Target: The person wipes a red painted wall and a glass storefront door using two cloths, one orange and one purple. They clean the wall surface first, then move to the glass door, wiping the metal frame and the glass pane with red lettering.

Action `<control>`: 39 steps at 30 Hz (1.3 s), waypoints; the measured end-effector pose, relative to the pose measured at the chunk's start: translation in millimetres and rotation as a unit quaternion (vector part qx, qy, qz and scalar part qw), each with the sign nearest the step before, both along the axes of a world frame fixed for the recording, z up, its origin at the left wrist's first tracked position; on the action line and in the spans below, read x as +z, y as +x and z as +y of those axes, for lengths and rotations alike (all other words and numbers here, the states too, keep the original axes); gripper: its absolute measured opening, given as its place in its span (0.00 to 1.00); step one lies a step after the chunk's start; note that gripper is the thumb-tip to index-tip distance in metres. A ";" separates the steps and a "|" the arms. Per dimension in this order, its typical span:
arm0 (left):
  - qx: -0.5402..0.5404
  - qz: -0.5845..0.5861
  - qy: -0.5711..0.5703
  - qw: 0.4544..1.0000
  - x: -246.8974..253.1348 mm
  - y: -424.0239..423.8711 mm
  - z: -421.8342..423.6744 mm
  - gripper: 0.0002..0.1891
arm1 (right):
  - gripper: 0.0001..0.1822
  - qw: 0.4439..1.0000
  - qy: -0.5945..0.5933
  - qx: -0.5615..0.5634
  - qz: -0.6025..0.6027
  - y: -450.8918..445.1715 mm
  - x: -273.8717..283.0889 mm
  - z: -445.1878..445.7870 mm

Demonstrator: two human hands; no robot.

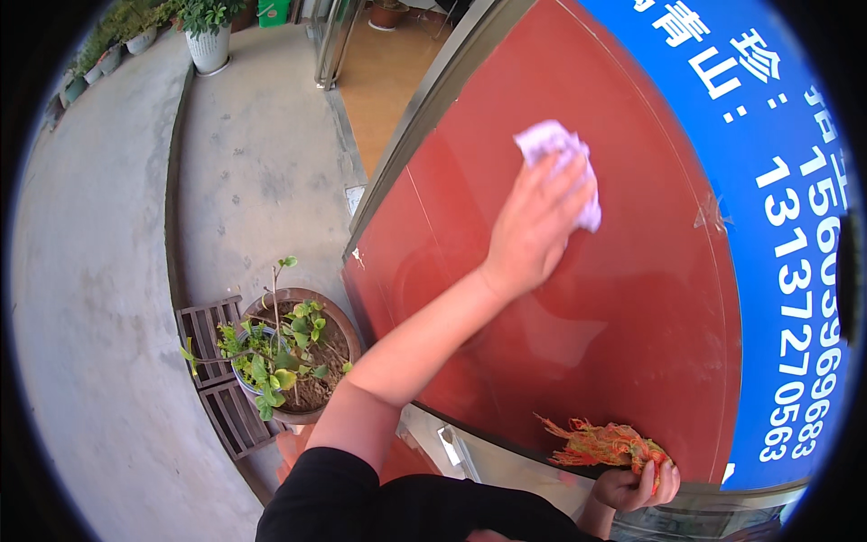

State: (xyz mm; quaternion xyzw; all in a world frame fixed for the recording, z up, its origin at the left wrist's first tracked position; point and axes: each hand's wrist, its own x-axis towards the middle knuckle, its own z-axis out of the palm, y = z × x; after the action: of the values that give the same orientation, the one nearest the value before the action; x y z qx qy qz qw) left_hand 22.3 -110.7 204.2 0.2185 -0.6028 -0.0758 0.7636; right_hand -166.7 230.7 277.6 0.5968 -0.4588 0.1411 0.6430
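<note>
My left hand (pixel 538 220) is pressed over a crumpled pale purple cloth (pixel 552 135) against a glossy red panel (pixel 460 190). The left arm stretches out across the panel, and the fingers partly cover the cloth. At the panel's lower right edge, my right hand (pixel 640 484) grips a frayed bundle of orange and green netting (pixel 603 444). Its loose strands spread leftward against the red surface. The panel shows faint reflections and a thin light seam.
A blue sign with white writing (pixel 752 271) borders the panel, with clear tape (pixel 711 213) at its edge. A brown pot with a leafy plant (pixel 349 332) stands beside slatted drain grates (pixel 234 420). A white planter (pixel 208 51) and an open glass door (pixel 332 47) are farther off.
</note>
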 end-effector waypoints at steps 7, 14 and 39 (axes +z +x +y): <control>0.162 0.025 -0.017 0.986 1.0 53.7 -128.3 0.26 | 0.09 1.000 -0.007 -0.006 0.004 2.0 -1.5 0.8; 0.021 0.044 0.215 0.975 -132.0 -6.1 48.6 0.23 | 0.11 0.999 -0.019 0.029 0.002 0.3 -4.0 -4.1; -0.050 0.110 0.161 0.980 -78.2 -19.9 76.7 0.31 | 0.06 0.994 -0.047 0.100 -0.010 -4.6 -8.5 -15.4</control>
State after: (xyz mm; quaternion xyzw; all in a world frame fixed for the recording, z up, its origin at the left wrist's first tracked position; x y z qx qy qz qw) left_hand 2.4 -34.0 126.0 0.2986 -0.5053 -0.2331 0.7754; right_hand -171.3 215.2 269.1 0.6074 -0.3958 0.2321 0.6485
